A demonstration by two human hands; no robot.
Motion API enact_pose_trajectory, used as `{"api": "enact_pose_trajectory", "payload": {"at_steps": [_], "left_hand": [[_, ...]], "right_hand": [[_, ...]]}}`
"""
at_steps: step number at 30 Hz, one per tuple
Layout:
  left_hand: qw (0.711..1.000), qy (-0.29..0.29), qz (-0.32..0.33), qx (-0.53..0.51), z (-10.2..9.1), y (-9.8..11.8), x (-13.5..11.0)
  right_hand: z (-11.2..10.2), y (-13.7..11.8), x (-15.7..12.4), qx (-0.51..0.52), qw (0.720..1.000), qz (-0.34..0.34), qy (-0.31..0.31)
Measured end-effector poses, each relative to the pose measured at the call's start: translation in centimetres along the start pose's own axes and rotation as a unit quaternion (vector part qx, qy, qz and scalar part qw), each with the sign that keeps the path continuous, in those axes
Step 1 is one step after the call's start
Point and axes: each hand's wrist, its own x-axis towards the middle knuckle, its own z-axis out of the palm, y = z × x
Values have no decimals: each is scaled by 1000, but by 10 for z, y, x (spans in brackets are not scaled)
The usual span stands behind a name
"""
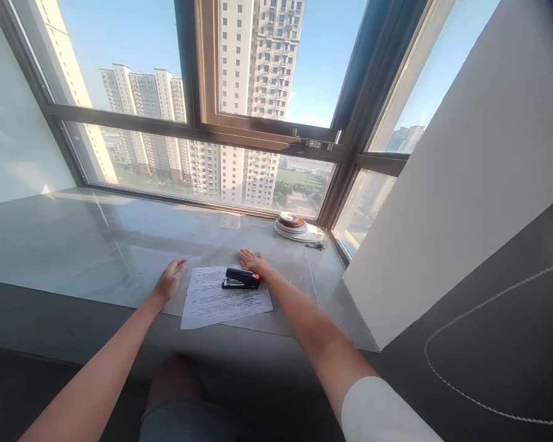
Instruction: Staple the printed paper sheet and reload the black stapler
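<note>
A black stapler [240, 279] with an orange end lies on a printed sheet of paper [207, 314] near the sill's front edge. Whether there is more than one sheet I cannot tell. My right hand [254, 262] lies flat, fingers stretched out, just beyond the stapler at the paper's far right edge; it holds nothing. To the left of the paper, my left hand [169, 280] is held on its side with extended fingers and nothing in it, a small gap from the sheet.
Grey tiled sill [133, 264] runs under a large window. A stack of plates or round lids [290, 226] stands at the back right, with a small dark keychain-like item [315, 246] beside it. A white wall [424, 184] bounds the right side; a beaded cord [461, 316] hangs there.
</note>
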Motion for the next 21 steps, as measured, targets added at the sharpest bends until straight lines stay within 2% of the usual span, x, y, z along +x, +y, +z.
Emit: {"api": "enact_pose_trajectory", "payload": {"at_steps": [2, 4, 8, 13, 18, 20, 21], "left_hand": [[999, 8, -11, -35, -3, -1, -1], [999, -3, -29, -25, -3, -1, -3], [999, -3, -11, 33, 2, -4, -1], [987, 23, 54, 147, 10, -5, 3], [959, -29, 105, 262, 10, 16, -12], [943, -20, 146, 299, 11, 26, -20], [935, -7, 169, 312, 13, 30, -24]], "right_hand": [[3, -17, 11, 1, 1000, -20, -8], [6, -26, 14, -10, 999, -28, -12], [8, -25, 1, -45, 999, -3, 20], [4, 17, -48, -53, 996, 35, 58], [-10, 76, -105, -51, 994, 83, 57], [-15, 92, -121, -34, 992, 90, 79], [-17, 96, -128, -20, 989, 93, 110]]}}
